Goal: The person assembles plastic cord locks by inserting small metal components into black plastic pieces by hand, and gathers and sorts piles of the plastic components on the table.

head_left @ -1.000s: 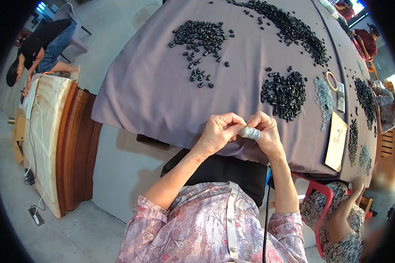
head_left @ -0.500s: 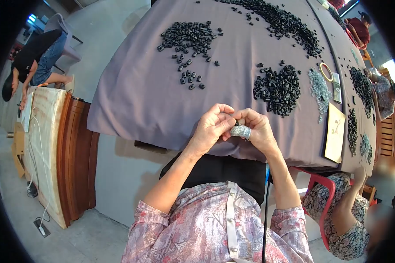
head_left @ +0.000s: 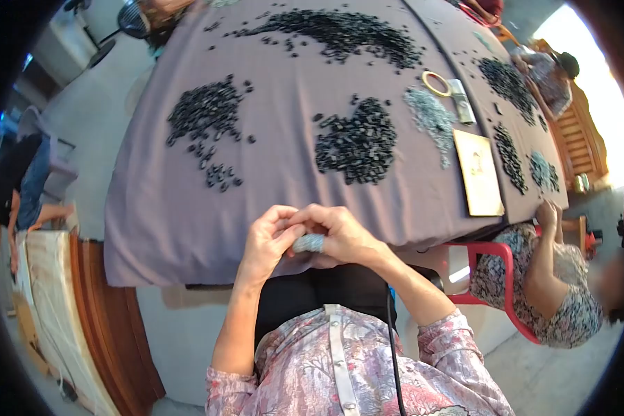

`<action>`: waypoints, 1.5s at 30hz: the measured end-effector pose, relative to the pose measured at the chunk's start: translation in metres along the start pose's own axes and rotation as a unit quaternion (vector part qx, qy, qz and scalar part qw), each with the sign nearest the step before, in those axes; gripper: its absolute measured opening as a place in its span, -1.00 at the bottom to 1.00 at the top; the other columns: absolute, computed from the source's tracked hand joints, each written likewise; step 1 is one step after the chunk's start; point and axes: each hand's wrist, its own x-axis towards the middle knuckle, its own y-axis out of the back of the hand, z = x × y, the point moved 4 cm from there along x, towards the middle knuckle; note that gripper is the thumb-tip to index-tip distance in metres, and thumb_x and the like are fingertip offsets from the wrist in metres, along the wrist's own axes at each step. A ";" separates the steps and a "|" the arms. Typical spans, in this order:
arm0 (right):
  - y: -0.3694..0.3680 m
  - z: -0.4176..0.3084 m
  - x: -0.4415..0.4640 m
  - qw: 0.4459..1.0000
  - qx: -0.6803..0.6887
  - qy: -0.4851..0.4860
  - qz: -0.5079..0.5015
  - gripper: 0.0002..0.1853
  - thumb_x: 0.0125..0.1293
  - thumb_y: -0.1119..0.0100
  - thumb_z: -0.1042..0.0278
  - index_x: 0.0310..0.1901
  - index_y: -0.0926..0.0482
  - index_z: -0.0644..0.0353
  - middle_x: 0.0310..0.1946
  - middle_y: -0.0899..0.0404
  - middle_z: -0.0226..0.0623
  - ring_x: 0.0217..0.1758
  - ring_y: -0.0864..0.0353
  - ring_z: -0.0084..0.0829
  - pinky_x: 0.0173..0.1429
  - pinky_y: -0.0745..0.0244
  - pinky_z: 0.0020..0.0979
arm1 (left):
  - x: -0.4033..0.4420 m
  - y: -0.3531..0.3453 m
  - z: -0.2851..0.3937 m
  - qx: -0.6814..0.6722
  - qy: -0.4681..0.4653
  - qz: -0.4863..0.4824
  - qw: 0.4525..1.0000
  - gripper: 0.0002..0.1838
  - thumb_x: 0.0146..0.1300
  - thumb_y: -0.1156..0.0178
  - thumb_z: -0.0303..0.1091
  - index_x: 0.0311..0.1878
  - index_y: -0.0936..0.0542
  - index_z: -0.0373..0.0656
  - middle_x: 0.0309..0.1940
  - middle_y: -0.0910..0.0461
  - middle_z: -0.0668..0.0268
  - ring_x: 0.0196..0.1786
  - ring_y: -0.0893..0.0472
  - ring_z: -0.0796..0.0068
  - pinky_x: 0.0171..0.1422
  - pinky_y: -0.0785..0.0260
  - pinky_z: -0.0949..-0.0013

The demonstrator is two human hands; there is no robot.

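Note:
My left hand (head_left: 265,243) and my right hand (head_left: 343,234) meet at the fingertips above the near edge of the cloth-covered table. Both are closed in a pinch, and the fingers hide whatever is between them. A greyish, speckled wrap (head_left: 308,243) covers one finger of my right hand. Beyond my hands lies a pile of small black plastic-looking pieces (head_left: 357,142). Another black pile (head_left: 204,114) spreads to the left, with a few loose pieces on its near side.
Farther back stretches a long black heap (head_left: 340,35). To the right are clear small pieces (head_left: 433,114), a tape roll (head_left: 437,84), a silvery box (head_left: 462,102) and a cardboard sheet (head_left: 478,173). A person sits on a red chair (head_left: 509,291); others are around.
My view has turned, so the table's contents appear farther left. My hands stay together in a pinch; a small dark piece visible between the fingertips before is now hidden.

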 end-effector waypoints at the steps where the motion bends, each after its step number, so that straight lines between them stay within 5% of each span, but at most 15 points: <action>1: 0.001 -0.006 -0.003 1.000 -0.015 0.007 -0.001 -0.64 0.08 -0.36 0.40 -0.08 -0.53 0.23 -0.54 -0.54 -0.31 -0.45 -0.51 -0.52 -0.31 -0.45 -0.41 | -0.001 -0.002 -0.002 -0.004 -0.004 0.001 1.000 -0.86 0.28 -0.17 -0.44 -0.12 -0.52 -0.24 -0.46 -0.56 0.43 -0.50 -0.43 0.79 -0.44 -0.28 0.68; 5: 0.041 -0.011 -0.031 0.987 -0.112 0.012 0.118 -0.64 0.08 -0.38 0.40 -0.07 -0.55 0.22 -0.48 -0.54 -0.33 -0.43 -0.50 -0.51 -0.28 -0.46 -0.43 | -0.003 -0.001 -0.001 -0.011 -0.005 0.024 1.000 -0.89 0.28 -0.17 -0.44 -0.17 -0.56 -0.24 -0.48 -0.54 0.41 -0.52 -0.44 0.76 -0.46 -0.28 0.66; 6: 0.061 -0.011 -0.039 0.977 -0.099 -0.080 0.169 -0.70 0.10 -0.35 0.43 -0.11 -0.57 0.23 -0.43 -0.55 -0.32 -0.38 -0.52 -0.52 -0.26 -0.47 -0.44 | -0.002 0.001 -0.001 -0.039 -0.004 0.018 0.999 -0.90 0.29 -0.16 -0.45 -0.18 -0.56 -0.24 -0.47 -0.54 0.37 -0.52 -0.45 0.74 -0.45 -0.29 0.65; 8: 0.113 0.006 -0.047 0.941 -0.202 0.029 0.271 -0.81 0.12 -0.23 0.58 -0.19 -0.60 0.25 -0.36 -0.59 -0.31 -0.31 -0.56 -0.52 -0.22 -0.49 -0.45 | 0.000 0.003 -0.003 -0.098 -0.002 0.004 0.995 -0.89 0.30 -0.14 -0.44 -0.17 -0.56 -0.26 -0.46 -0.54 0.33 -0.53 -0.46 0.72 -0.45 -0.30 0.63; 12: 0.211 0.019 -0.047 0.841 -0.375 -0.021 0.389 -0.87 0.14 -0.21 0.52 -0.24 -0.59 0.25 -0.40 -0.58 -0.18 -0.40 -0.56 -0.37 -0.26 -0.48 -0.39 | 0.000 0.001 0.000 -0.104 0.000 0.003 0.995 -0.89 0.31 -0.13 -0.43 -0.17 -0.56 -0.26 -0.46 -0.54 0.33 -0.53 -0.46 0.72 -0.46 -0.29 0.62; 21: 0.264 0.058 -0.002 0.792 -0.510 -0.077 0.326 -0.78 0.01 -0.07 0.59 -0.26 -0.59 0.20 -0.24 -0.57 -0.10 -0.10 -0.55 -0.09 -0.03 -0.43 -0.20 | 0.000 0.005 -0.003 -0.133 0.003 0.003 0.991 -0.88 0.33 -0.13 -0.41 -0.18 -0.55 -0.26 -0.47 -0.54 0.32 -0.52 -0.47 0.71 -0.46 -0.30 0.61; 40: 0.263 0.045 0.001 0.831 -0.437 -0.187 0.288 -0.83 0.07 -0.15 0.46 -0.26 -0.61 0.20 -0.31 -0.61 -0.05 -0.18 -0.59 -0.07 -0.08 -0.46 -0.18 | 0.000 0.005 -0.002 -0.145 -0.001 -0.001 0.989 -0.88 0.31 -0.16 -0.40 -0.19 -0.57 -0.24 -0.47 -0.55 0.34 -0.53 -0.48 0.73 -0.47 -0.32 0.64; 45: 0.269 0.057 0.002 0.820 -0.491 -0.145 0.256 -0.86 0.09 -0.11 0.44 -0.31 -0.56 0.27 -0.33 -0.59 0.00 -0.18 -0.57 -0.02 -0.08 -0.46 -0.16 | 0.000 0.007 -0.004 -0.146 0.001 0.002 0.989 -0.91 0.33 -0.12 -0.42 -0.21 -0.54 -0.24 -0.46 -0.55 0.31 -0.53 -0.46 0.70 -0.48 -0.29 0.61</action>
